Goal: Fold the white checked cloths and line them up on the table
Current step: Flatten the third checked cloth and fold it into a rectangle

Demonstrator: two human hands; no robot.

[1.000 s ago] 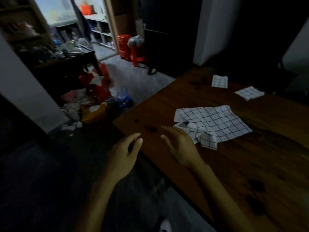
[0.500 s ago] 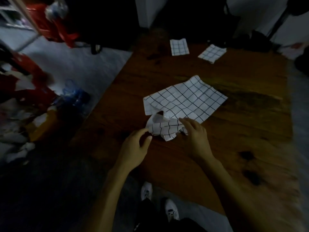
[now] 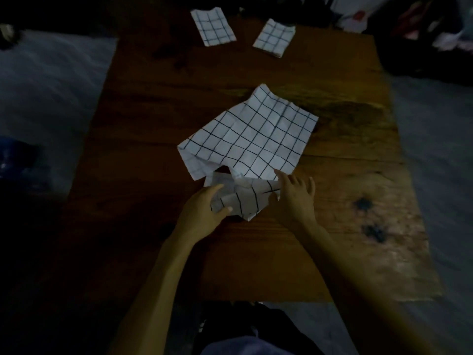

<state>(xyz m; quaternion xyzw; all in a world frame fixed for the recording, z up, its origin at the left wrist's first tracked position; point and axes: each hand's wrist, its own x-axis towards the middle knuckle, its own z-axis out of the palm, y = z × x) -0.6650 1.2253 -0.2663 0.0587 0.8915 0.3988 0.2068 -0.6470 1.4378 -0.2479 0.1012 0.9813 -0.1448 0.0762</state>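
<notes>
Two hands work the near edge of a white checked cloth [image 3: 252, 139] spread in the middle of a dark wooden bench [image 3: 143, 119]. The left hand [image 3: 202, 212] has its thumb and fingers closed on the crumpled near corner, while the right hand [image 3: 294, 198] rests on the same bunched part just beside it, fingers spread; whether it actually pinches the fabric cannot be told in the dim light. The grip at the tangled corner looks meant to free and straighten it, since the far part of the cloth already lies mostly flat and a clean fold needs the whole piece smoothed out first. At the far end of the bench sit two small folded cloths, one on the left [image 3: 213, 26] and one on the right [image 3: 275, 37], near each other but apart and slightly askew, apparently the start of the row this one is to join.
</notes>
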